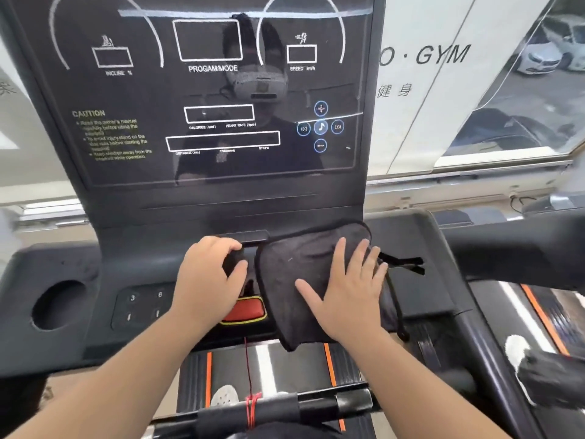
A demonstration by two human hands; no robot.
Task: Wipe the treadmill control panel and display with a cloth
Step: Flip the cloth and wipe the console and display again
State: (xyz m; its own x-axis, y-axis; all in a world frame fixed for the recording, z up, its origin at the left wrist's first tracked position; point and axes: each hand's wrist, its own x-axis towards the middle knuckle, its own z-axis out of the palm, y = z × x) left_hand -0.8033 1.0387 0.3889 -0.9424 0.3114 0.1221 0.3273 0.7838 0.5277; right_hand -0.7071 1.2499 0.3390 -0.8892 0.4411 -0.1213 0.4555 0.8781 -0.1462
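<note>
A dark grey cloth [294, 280] lies spread on the treadmill's control panel [152, 264], right of centre, its lower edge hanging over the panel's front. My right hand [348, 293] presses flat on the cloth with straight, spread fingers. My left hand [209, 274] sits just left of the cloth, fingers curled round a small dark part of the panel above the red stop button [245, 312]. Above stands the glossy black display [209, 99], unlit, with white printed boxes and labels.
A round cup holder [58, 305] sits at the panel's left, number keys [142, 305] beside it. A red safety cord [250, 375] hangs down to the front handlebar [285, 410]. The belt with orange stripes runs below. A window with gym lettering is at the right.
</note>
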